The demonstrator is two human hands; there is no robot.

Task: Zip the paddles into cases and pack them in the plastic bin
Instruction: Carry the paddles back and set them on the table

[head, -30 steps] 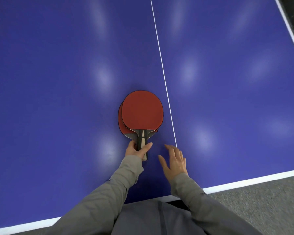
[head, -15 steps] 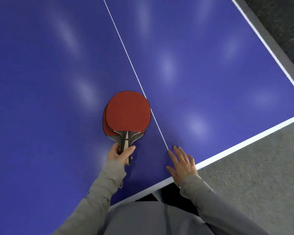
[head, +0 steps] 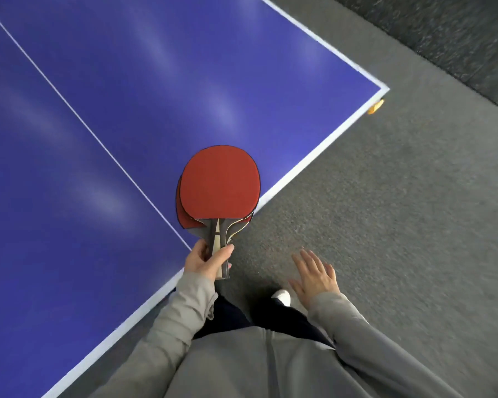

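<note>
The paddles (head: 219, 185), two of them stacked face to face with red rubber showing on top, are sitting near the middle of the view, their blades pointing toward 12 o'clock and their handles toward 6 o'clock. The lower blade is peeking out along the 9 o'clock side of the upper one. Both blades are hanging over the white edge line of the blue table (head: 127, 96), with their 3 o'clock rim reaching past that edge and over the grey carpet (head: 400, 225).

The left hand (head: 206, 261) is gripping the two handles together just at 6 o'clock from the blades, fingers curled around them and thumb lying across the front, so it is holding both paddles at once. A grey sleeve (head: 184, 308) is running from that wrist down toward 7 o'clock.

The right hand (head: 314, 275) is hovering at 4 o'clock from the paddles, well apart from them, palm down with fingers spread wide and holding nothing, over the carpet. A white shoe tip (head: 282, 295) is showing just beside its wrist, toward 9 o'clock from it.

The table is filling the view from 7 o'clock round to 1 o'clock, a thin white centre line crossing it diagonally. Its corner is sitting at 2 o'clock, and a small orange object (head: 375, 107), blurred, is showing just below that corner.
</note>
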